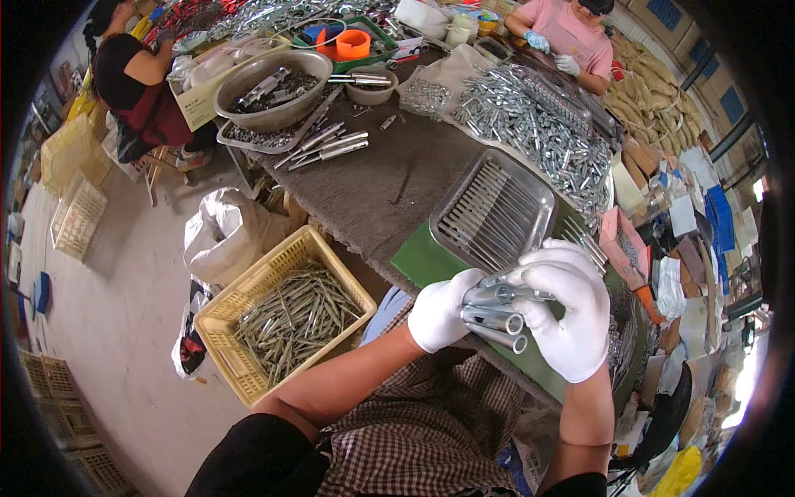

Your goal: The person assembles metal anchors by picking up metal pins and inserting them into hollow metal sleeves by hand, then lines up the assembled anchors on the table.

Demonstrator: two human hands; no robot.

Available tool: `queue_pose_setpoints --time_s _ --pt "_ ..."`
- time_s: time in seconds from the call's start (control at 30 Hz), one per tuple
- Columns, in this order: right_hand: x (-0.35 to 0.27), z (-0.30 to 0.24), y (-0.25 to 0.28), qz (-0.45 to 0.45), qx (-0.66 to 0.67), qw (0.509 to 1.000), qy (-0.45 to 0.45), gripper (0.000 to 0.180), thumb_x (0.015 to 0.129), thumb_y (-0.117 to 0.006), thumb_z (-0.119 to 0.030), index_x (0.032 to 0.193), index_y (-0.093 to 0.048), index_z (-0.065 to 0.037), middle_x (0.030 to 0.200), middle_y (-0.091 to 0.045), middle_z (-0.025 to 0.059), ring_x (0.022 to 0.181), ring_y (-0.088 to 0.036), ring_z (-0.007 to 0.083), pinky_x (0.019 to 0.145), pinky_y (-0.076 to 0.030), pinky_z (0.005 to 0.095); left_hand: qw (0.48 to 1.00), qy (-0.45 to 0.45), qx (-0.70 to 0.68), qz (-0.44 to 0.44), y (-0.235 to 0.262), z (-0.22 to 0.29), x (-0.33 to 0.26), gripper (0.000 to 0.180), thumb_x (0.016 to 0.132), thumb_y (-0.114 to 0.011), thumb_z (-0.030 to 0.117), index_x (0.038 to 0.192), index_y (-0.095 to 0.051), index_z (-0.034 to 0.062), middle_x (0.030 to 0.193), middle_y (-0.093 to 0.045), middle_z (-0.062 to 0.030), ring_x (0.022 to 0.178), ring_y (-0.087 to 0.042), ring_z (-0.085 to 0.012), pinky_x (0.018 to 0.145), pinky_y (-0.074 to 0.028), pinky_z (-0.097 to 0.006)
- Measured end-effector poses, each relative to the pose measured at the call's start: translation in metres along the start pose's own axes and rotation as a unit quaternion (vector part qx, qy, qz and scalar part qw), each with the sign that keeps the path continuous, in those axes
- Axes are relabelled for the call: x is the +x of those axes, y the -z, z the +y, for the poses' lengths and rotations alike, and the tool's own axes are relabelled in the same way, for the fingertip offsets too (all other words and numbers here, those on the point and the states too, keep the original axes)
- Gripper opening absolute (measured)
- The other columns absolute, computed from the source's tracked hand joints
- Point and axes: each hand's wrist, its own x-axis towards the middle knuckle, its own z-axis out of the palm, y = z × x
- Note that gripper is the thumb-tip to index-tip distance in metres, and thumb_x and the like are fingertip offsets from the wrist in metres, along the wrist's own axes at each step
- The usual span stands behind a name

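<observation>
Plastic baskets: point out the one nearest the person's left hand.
The yellow basket beside the table, holding a heap of thin metal pieces; the other baskets are farther from the left hand, toward the view's left edge.

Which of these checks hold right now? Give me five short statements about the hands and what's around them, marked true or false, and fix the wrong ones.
1. The left hand holds several metal tubes. True.
2. The right hand is bare. False: the right hand wears a white glove.
3. The metal tray holds slim rods lying side by side. True.
4. The yellow crate is empty. False: the yellow crate holds a heap of slim metal pieces.
5. The co-worker in pink works bare-handed. False: the co-worker in pink wears gloves.
</observation>
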Motion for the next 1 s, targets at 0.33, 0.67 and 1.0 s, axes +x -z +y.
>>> queue_pose_setpoints --time_s 0.33,0.67,1.0 --pt "0.003 0.008 0.005 -0.042 0.007 0.999 0.003 0.023 0.074 -0.066 -0.019 0.093 -0.062 -0.007 0.092 -0.065 0.01 0.089 -0.06 0.0323 0.087 -0.046 0.0412 0.999 -0.003 -0.028 -0.023 -0.006 -0.003 0.002 0.054 0.069 -0.069 0.011 0.116 -0.043 0.0046 0.076 -0.062 -0.0168 0.071 -0.063 -0.0356 0.06 -0.05 -0.041" --pt "0.017 0.029 0.008 -0.113 0.162 0.98 -0.025 0.031 0.082 -0.055 -0.014 0.112 -0.06 -0.005 0.116 -0.06 0.0143 0.112 -0.055 0.0304 0.098 -0.04 0.0389 0.996 0.071 -0.022 -0.051 -0.005 -0.001 0.001 0.059 0.07 -0.072 0.017 0.118 -0.041 0.0043 0.087 -0.063 -0.017 0.076 -0.064 -0.035 0.065 -0.051 -0.04" --pt "-0.003 0.106 -0.094 -0.145 0.005 0.976 -0.164 0.026 0.082 -0.055 -0.027 0.093 -0.064 -0.005 0.089 -0.062 0.018 0.086 -0.059 0.0349 0.077 -0.046 0.0411 0.96 0.129 -0.235 0.083 -0.019 -0.018 -0.012 0.054 0.064 -0.072 0.006 0.113 -0.05 0.004 0.103 -0.058 -0.0088 0.093 -0.059 -0.0235 0.082 -0.047 -0.034"
